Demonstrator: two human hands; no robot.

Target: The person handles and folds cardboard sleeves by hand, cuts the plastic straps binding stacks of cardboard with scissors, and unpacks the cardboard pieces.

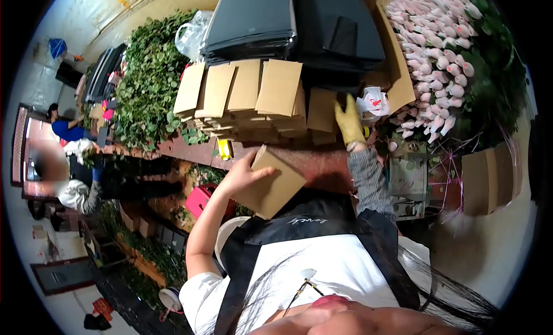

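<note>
My left hand (pixel 245 175), bare, grips a folded brown cardboard piece (pixel 273 188) in front of my apron, the thumb lying over its face. My right hand (pixel 349 123) wears a yellow glove and reaches forward, thumb and fingers apart. It is beside the right edge of an upright cardboard piece (pixel 321 111); whether it touches that piece I cannot tell. Several piles of cardboard pieces (pixel 278 87) stand in a row on the red table (pixel 299 162). A white plastic bag with a red mark (pixel 374 101) lies just right of the glove.
Tall stacks of black sheets (pixel 250 24) rise behind the cardboard. Pink roses (pixel 443 64) fill the right side, green foliage (pixel 151 76) the left. A yellow item (pixel 224 149) sits at the table's front. Another person (pixel 80 173) stands at the left, with more people beyond.
</note>
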